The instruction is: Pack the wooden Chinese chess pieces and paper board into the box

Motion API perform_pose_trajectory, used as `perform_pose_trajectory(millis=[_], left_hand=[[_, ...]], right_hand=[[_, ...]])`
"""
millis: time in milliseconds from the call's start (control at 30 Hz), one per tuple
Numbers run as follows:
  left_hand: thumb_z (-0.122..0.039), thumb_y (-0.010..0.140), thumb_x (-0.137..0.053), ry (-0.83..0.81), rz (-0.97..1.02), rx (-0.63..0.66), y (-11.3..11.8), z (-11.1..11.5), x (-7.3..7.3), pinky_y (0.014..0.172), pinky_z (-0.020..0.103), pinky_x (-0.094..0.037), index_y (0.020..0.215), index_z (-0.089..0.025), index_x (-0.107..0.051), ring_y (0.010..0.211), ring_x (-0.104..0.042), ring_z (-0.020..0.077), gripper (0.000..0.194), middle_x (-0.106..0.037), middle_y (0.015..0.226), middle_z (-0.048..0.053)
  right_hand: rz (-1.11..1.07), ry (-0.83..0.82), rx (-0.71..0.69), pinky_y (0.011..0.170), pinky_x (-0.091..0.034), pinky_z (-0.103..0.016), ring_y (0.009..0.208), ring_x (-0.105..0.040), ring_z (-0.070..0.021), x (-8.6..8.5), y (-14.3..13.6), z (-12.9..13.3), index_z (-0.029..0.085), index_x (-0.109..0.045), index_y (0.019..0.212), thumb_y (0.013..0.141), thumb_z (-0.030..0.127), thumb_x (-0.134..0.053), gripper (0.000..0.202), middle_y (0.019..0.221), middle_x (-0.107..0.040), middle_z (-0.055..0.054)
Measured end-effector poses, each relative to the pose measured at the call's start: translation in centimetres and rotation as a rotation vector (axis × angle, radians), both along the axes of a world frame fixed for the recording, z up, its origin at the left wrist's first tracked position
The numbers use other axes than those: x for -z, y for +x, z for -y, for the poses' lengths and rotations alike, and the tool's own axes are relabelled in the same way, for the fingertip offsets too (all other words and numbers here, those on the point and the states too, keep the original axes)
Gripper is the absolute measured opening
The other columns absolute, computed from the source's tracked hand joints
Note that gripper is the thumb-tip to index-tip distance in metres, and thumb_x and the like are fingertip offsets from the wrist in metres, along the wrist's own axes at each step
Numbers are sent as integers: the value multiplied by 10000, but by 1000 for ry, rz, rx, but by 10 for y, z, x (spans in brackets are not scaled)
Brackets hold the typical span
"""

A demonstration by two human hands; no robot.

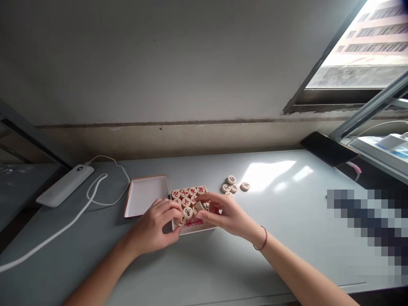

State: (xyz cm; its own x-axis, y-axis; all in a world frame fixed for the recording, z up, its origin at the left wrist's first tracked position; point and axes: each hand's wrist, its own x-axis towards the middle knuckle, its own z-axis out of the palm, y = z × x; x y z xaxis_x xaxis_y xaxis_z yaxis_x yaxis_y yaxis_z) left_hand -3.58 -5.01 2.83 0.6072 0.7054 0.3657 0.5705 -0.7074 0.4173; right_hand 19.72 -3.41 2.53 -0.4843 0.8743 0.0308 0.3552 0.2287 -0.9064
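Note:
A shallow box [194, 230] holds rows of round wooden Chinese chess pieces [186, 202], with red characters at the back and black ones nearer the front. Red lines show on its bare floor. Over the box, my right hand [228, 212] pinches one Chinese chess piece [199, 206], tilted, between thumb and fingers. My left hand [162, 225] is at the box's front left corner, its fingers curled and closed on another Chinese chess piece [182, 221] in the front row. Part of the box's right side is hidden behind my right hand.
Several loose pieces [233, 188] lie right of the box. The box lid [147, 193] rests, inside up, at its left. A white power bank [65, 185] with a cable [68, 227] is farther left. A dark tablet-like panel [330, 148] leans at the right rear.

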Motion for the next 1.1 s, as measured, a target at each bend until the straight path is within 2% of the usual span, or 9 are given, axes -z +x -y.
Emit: perform_pose_trajectory(millis=[200, 300, 367, 467, 533, 633, 767, 967, 1100], left_hand=[[-131, 752, -591, -52, -99, 73, -1, 1, 5, 788, 294, -411, 780, -216, -569, 853, -574, 150, 92, -644, 917, -5], [-169, 740, -632, -35, -101, 47, -1, 4, 4, 799, 303, -411, 725, -205, -571, 873, -541, 166, 72, -615, 946, 10], [-217, 715, -678, -2, -128, 22, -1, 5, 5, 812, 321, -417, 767, -208, -602, 914, -516, 194, 92, -590, 1007, 30], [-267, 709, -707, 52, -191, 11, -1, 6, 7, 833, 355, -414, 936, -237, -640, 978, -494, 232, 239, -565, 1103, 49], [-277, 737, -688, 73, -210, 8, -2, 6, 10, 831, 362, -407, 978, -246, -641, 978, -493, 233, 248, -565, 1116, 50], [-293, 772, -653, 59, -204, -17, -2, 5, 11, 784, 344, -396, 961, -226, -631, 894, -505, 206, 201, -598, 1008, 40], [-297, 788, -646, 33, -226, -49, -3, 5, 7, 711, 313, -361, 843, -198, -604, 791, -511, 175, 121, -608, 829, 8], [-221, 841, -592, 13, -198, 24, 0, 8, 5, 756, 303, -339, 827, -205, -612, 821, -539, 143, 30, -643, 862, -13], [-212, 873, -556, -4, -207, 66, 1, 10, 5, 758, 307, -328, 801, -218, -642, 793, -545, 133, 113, -665, 815, -17]], right_hand=[[65, 83, -68, 482, -348, -223, 499, -379, -86, -2, 1, 1, 201, -627, 1062, 850, 457, -585, 335, 599, -524, 28], [93, 178, -75, 558, -430, -234, 591, -484, -98, -2, -1, 4, 222, -626, 1056, 861, 396, -586, 265, 859, -614, -39], [122, 244, -74, 605, -461, -248, 665, -537, -114, 0, -4, 7, 235, -616, 1065, 870, 364, -577, 237, 1009, -607, -70], [189, 297, -62, 606, -471, -257, 666, -553, -125, 2, -7, 11, 237, -558, 1116, 891, 361, -546, 257, 949, -618, -64], [221, 321, -69, 587, -469, -252, 646, -550, -124, 4, -9, 14, 220, -522, 1123, 904, 370, -523, 266, 881, -620, -52], [245, 369, -92, 572, -461, -241, 643, -554, -121, 6, -10, 16, 197, -512, 1092, 918, 364, -499, 242, 854, -617, -50], [234, 400, -125, 576, -458, -225, 676, -580, -118, 6, -11, 15, 204, -523, 1083, 915, 331, -515, 211, 924, -621, -60], [222, 427, -166, 561, -450, -214, 646, -580, -100, 8, -11, 14, 208, -553, 1036, 904, 308, -539, 166, 957, -614, -55], [243, 446, -184, 573, -457, -212, 632, -579, -90, 10, -10, 15, 209, -566, 1037, 902, 294, -544, 161, 956, -615, -50]])
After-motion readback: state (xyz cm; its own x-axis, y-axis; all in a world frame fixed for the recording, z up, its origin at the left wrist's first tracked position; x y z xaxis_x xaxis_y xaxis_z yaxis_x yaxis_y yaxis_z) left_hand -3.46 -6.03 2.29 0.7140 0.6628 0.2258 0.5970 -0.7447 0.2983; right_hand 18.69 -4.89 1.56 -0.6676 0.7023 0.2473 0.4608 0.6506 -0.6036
